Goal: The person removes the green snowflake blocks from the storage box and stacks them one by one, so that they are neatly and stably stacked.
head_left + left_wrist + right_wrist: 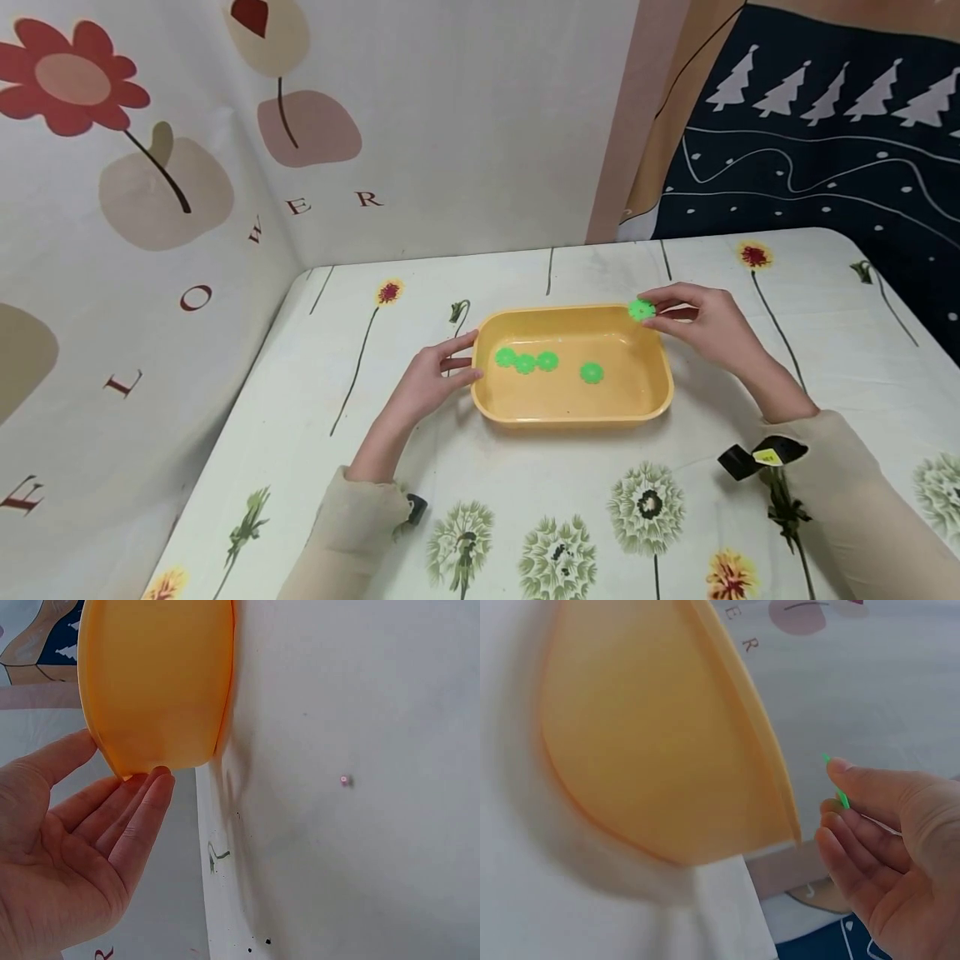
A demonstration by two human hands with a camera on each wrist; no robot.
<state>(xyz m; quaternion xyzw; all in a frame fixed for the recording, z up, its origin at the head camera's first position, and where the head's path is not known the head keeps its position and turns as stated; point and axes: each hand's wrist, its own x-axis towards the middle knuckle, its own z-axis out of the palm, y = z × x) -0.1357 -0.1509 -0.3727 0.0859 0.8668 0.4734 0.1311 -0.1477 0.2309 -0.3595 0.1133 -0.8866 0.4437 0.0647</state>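
Observation:
A shallow yellow plastic tub stands on the table, several flat green scalloped discs lying on its floor. Three of these sit close together at the left; one lies apart towards the right. My left hand rests with fairly straight fingers against the tub's left end, and in the left wrist view its fingertips touch the tub's edge. Above the back right corner of the tub, my right hand pinches another green scalloped disc between thumb and fingers. The right wrist view shows that disc edge-on.
A white flower-printed cloth covers the table. Behind and to the left hangs a pale printed curtain. Dark fabric with white trees hangs beyond the table at the back right. Black wrist devices are on both sleeves.

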